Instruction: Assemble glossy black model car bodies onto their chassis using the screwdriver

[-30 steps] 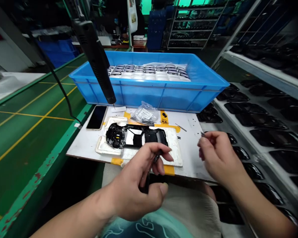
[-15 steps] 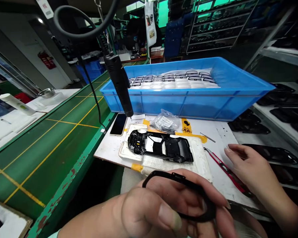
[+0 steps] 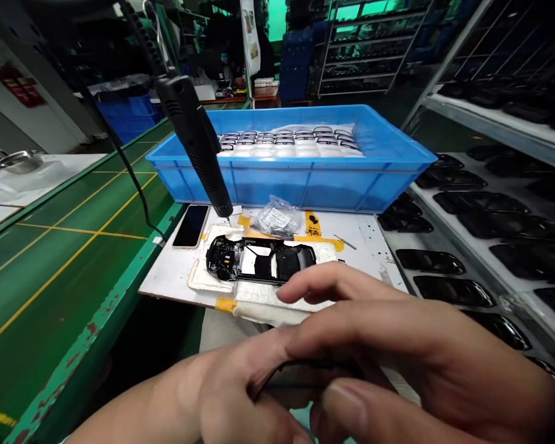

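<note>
The frame [image 3: 305,365] and car body [image 3: 262,266] are black, the bin [image 3: 277,183] blue, the green belt [image 3: 81,203] yellow-lined.

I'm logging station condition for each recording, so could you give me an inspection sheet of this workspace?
Surface: white board, specked and marked.
Work pieces: black curved frame, partly hidden by hands; black car-shaped shell on white foam.
Clutter: phone, clear bag, thin metal rod.
Hands: left hand holds the frame; right hand overlaps it, fingers bent, exact grip hidden.
Cables: dark cable hanging left of the suspended power screwdriver.
Surroundings: blue bin holding rows of dark-rimmed parts; glossy black parts at right.
</note>
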Demonstrator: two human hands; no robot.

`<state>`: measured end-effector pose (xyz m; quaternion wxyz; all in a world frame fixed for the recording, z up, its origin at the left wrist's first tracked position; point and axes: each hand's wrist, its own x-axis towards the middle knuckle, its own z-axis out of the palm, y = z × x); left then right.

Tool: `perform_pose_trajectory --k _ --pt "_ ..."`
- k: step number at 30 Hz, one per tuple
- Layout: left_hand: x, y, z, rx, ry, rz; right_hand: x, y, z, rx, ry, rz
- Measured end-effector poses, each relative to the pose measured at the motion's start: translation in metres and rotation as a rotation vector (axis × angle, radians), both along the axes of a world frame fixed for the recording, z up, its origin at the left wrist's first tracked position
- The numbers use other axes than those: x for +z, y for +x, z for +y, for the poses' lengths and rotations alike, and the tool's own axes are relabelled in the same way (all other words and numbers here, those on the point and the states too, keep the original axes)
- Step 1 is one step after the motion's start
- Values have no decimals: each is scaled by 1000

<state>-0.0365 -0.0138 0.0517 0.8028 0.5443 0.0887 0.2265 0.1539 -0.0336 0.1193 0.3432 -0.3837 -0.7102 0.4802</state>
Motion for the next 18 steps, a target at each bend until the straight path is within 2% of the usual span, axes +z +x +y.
perform_pose_trajectory --k 2,5,7,12,18 --pt "-2 0 0 -1 40 53 1 -8 4 111 -69 1" --pt "1 1 1 -10 60 129 -1 -13 6 100 -198 15" --pt "5 3 2 -33 68 141 -2 -16 6 71 -218 32" --pt "3 11 2 -81 41 117 -2 -21 4 -5 -102 26" --pt "-1 13 3 -116 38 -25 -7 -20 2 -55 20 -66"
